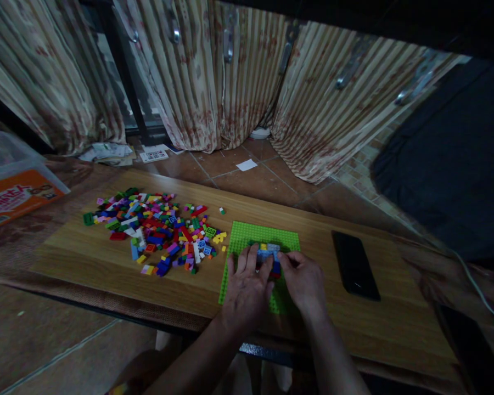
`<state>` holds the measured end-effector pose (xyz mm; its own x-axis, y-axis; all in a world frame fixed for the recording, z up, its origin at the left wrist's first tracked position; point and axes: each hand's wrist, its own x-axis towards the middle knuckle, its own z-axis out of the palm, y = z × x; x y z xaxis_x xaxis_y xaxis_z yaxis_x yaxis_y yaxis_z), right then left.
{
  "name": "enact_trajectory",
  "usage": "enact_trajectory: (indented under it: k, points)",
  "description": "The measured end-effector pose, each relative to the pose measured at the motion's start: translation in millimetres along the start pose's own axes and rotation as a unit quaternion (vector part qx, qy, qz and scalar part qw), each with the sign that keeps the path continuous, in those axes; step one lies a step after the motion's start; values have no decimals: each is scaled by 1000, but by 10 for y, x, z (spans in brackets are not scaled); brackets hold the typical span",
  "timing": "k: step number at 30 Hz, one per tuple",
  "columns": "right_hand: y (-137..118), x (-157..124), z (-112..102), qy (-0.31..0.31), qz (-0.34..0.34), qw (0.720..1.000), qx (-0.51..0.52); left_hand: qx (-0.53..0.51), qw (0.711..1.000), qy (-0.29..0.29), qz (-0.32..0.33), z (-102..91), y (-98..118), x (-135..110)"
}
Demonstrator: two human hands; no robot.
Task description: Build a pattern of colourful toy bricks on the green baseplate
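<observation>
A bright green studded baseplate point(267, 227) lies on the wooden tabletop. Standing on it is a small build of toy bricks point(269, 253), with light blue, yellow, grey, dark blue and red parts. My left hand point(247, 288) reaches over the left and near sides of the build, its fingertips gripping it. At the right end, my right hand point(307, 280) is closed, with thumb and index finger pinched against the build's edge. Those fingers hide any single brick between them. Both hands cover much of the build and the plate's near part.
Left of the plate spreads a heap of loose toy bricks point(160, 225) in many colours. A black phone point(355, 265) lies to the right. A clear plastic box point(22, 186) with an orange label stands at far left. Striped curtains point(247, 82) hang beyond the table point(99, 269).
</observation>
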<state>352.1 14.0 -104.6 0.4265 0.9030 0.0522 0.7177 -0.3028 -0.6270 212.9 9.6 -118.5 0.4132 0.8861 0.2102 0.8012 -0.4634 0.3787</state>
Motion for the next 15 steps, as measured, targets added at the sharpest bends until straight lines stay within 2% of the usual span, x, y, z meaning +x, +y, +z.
enact_trajectory:
  k: [7,15]
  points:
    - [15,6,16,5,-3,1000,3,-8,1000,-1,1,6,-7,-2]
    - [33,21,23,-19,3,1000,14,-8,1000,3,2,-24,5,1]
